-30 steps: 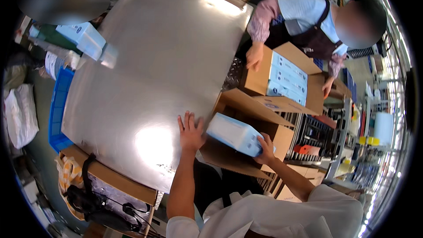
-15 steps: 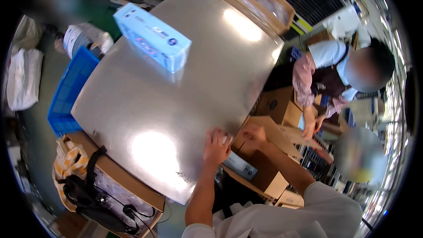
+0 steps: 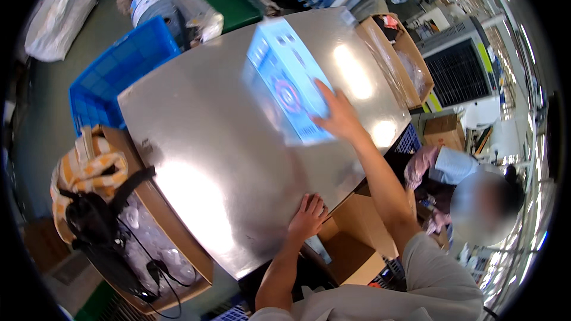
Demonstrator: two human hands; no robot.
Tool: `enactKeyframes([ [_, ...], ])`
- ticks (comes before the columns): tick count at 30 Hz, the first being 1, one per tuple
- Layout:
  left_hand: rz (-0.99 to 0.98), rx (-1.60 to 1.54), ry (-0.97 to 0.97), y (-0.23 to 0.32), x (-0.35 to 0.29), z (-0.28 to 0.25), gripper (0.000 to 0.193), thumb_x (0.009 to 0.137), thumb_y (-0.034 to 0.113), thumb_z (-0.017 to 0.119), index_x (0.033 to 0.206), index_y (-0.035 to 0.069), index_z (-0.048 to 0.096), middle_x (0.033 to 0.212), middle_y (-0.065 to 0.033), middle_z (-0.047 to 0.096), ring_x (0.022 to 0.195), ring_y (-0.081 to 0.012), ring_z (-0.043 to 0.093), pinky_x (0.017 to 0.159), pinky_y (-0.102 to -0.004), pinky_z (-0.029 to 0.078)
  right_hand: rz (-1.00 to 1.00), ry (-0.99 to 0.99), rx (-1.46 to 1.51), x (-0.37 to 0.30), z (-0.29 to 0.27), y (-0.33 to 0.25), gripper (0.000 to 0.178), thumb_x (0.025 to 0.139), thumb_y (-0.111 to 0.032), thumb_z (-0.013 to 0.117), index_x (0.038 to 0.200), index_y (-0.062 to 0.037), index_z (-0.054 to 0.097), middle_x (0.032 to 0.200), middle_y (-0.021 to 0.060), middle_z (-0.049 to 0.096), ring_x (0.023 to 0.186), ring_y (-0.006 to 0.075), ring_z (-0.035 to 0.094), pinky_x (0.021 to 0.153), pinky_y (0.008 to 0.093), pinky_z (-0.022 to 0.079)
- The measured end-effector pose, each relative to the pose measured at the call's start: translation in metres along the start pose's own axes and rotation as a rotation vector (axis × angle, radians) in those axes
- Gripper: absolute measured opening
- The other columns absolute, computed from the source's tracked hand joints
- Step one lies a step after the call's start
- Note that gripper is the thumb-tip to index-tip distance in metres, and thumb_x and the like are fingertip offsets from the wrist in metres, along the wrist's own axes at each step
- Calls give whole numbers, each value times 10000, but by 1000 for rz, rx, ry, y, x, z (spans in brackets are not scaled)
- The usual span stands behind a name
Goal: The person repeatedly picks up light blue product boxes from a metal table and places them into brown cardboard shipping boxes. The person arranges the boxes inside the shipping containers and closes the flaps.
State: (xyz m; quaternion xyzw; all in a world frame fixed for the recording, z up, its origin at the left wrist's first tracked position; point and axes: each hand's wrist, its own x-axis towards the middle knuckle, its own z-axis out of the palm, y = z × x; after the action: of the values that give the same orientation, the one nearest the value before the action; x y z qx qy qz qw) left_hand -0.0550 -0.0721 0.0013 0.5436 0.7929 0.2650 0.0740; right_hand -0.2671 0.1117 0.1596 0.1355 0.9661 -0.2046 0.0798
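Handling the light-blue carton point(image 3: 292, 80) at the frame's upper centre, touched it with right hand point(image 3: 344, 117), grip unclear, rested open left hand point(image 3: 307, 221) on the surface point(image 3: 217, 107), probably needing a firm hold next.

The person wears a (short-sleeved) pale top point(image 3: 416, 291).

The head view, from the left 1 of 2 worn fisheye cameras, looks down and forward across the nearby metal table point(image 3: 202, 101) (its edges bowed), with the wearer's shirt point(image 3: 380, 300) below
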Motion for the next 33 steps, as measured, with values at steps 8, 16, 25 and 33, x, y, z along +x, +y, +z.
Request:
enactKeyframes([
  [8, 49, -13, -14, 6, 10, -6, 497, 736, 338, 659, 1158, 88, 580, 1252, -181, 483, 1247, -361, 398, 1064, -576, 272, 37, -11, -138, -140, 2, 24, 949, 642, -335, 788, 1448, -190, 307, 1289, 229, 457, 1150, 408, 513, 935, 449, 458],
  [16, -330, -496, -76, 4, 3, 19, 518, 729, 337, 648, 1195, 117, 587, 1305, -165, 472, 1284, -341, 372, 1092, -591, 233, -270, 363, 115, -307, -4, 78, 1001, 541, -280, 865, 1373, -93, 342, 1224, 206, 511, 980, 389, 595, 788, 474, 511],
  [25, -32, 98, -112, 2, 5, 1, 575, 758, 422, 635, 1254, 140, 563, 1365, -173, 406, 1377, -341, 247, 1129, -602, 153, 466, 233, 179, -434, 178, 188, 1006, 527, -192, 841, 1410, -208, 360, 1233, 167, 497, 1090, 403, 525, 879, 475, 472],
  [33, -45, -6, -171, 6, 11, 0, 510, 802, 340, 597, 1266, 145, 517, 1368, -165, 410, 1362, -337, 276, 1118, -609, 164, 233, -603, 155, -342, 231, 208, 677, 668, -198, 689, 1317, -155, 499, 1226, 216, 550, 1108, 334, 550, 916, 415, 468],
])
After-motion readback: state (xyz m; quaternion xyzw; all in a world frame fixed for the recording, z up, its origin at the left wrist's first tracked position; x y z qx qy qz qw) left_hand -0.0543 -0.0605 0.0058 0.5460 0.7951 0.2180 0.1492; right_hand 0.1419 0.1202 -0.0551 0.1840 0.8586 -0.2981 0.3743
